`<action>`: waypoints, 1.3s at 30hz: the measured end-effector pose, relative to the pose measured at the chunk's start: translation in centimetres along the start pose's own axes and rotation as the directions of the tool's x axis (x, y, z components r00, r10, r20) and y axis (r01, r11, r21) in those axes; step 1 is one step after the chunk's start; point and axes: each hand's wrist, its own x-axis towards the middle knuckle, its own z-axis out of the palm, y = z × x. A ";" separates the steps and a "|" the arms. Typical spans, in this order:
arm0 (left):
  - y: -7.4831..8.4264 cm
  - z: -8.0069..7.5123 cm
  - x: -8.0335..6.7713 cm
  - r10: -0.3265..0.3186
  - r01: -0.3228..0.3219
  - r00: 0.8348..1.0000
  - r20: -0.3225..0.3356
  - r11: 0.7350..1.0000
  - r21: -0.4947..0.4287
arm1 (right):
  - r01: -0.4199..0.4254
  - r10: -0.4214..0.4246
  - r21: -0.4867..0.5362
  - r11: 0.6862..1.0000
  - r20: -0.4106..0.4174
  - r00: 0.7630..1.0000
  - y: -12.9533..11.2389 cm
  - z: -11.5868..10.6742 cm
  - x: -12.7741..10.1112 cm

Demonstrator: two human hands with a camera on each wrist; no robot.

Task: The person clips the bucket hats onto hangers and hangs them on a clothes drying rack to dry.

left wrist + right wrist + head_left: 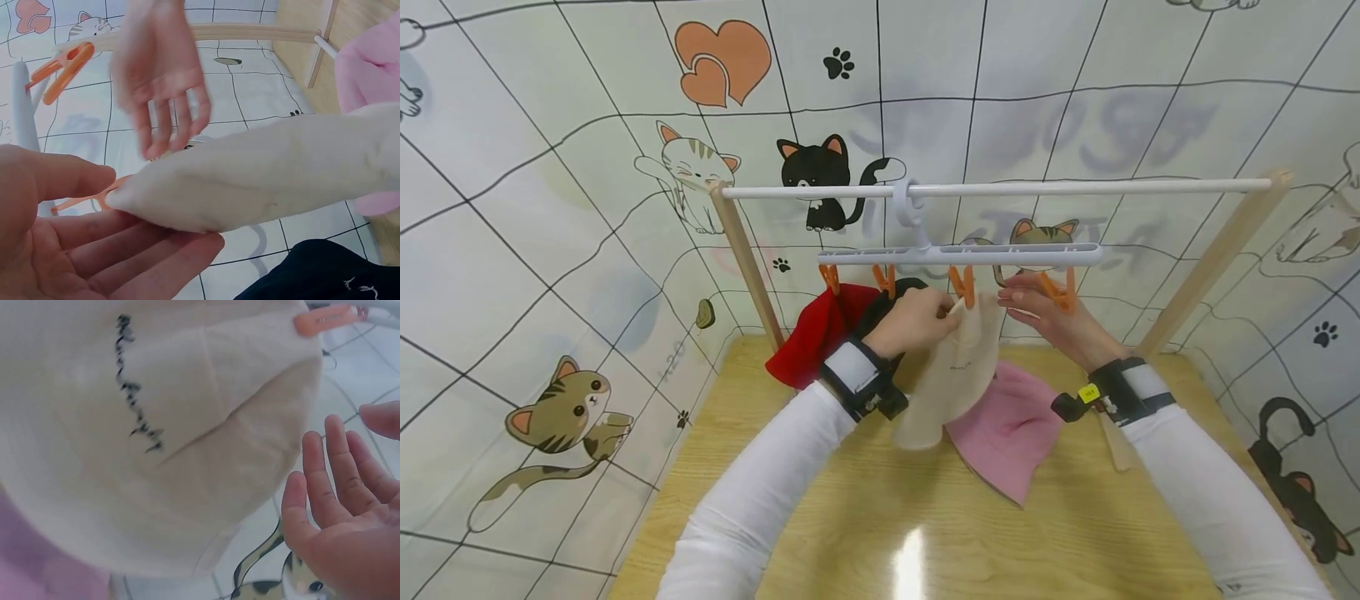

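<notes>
A cream bucket hat (964, 367) with small dark script (134, 387) hangs from an orange clip (962, 286) on a white hanger (955, 255). My left hand (916, 321) pinches the top edge of the hat beside that clip, thumb above and fingers beneath in the left wrist view. My right hand (1056, 321) is apart from the hat's right side, fingers extended and nothing in them. Another orange clip (1060, 292) hangs in front of that hand. A pink hat (1011, 429) lies on the table, partly hidden behind the cream one.
A red hat (827, 329) and a black hat (319, 272) hang from clips on the left half of the hanger. The hanger hooks over a white rod (1075, 188) between wooden posts (1210, 267). Below is a wood-grain table (820, 525); cat-patterned cloth surrounds it.
</notes>
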 end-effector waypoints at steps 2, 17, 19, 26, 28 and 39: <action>0.0 -0.3 0.0 0.007 -0.007 1.000 -0.004 1.000 0.004 | -0.016 0.016 0.005 1.000 -0.015 1.000 0.5 -0.5 -0.3; 0.6 -2.9 -1.2 0.097 -0.098 0.995 -0.029 0.995 -0.029 | -0.156 0.144 -0.136 0.978 -0.095 0.985 4.3 -4.8 -3.0; 0.8 -2.9 -1.3 0.104 -0.105 0.994 -0.023 0.994 -0.031 | -0.181 0.166 -0.175 0.968 -0.099 0.981 4.8 -5.3 -3.3; 1.8 -2.8 -2.0 0.126 -0.126 0.992 0.010 0.992 -0.025 | -0.274 0.257 -0.309 0.911 -0.093 0.962 7.0 -6.7 -4.7; 2.0 -2.6 -2.2 0.140 -0.140 0.990 0.022 0.990 -0.019 | -0.283 0.271 -0.328 0.901 -0.081 0.959 7.7 -7.1 -5.1; 2.4 -1.2 -3.2 0.170 -0.167 0.981 0.097 0.985 -0.031 | -0.396 0.409 -0.323 0.860 -0.028 0.912 11.7 -9.6 -7.6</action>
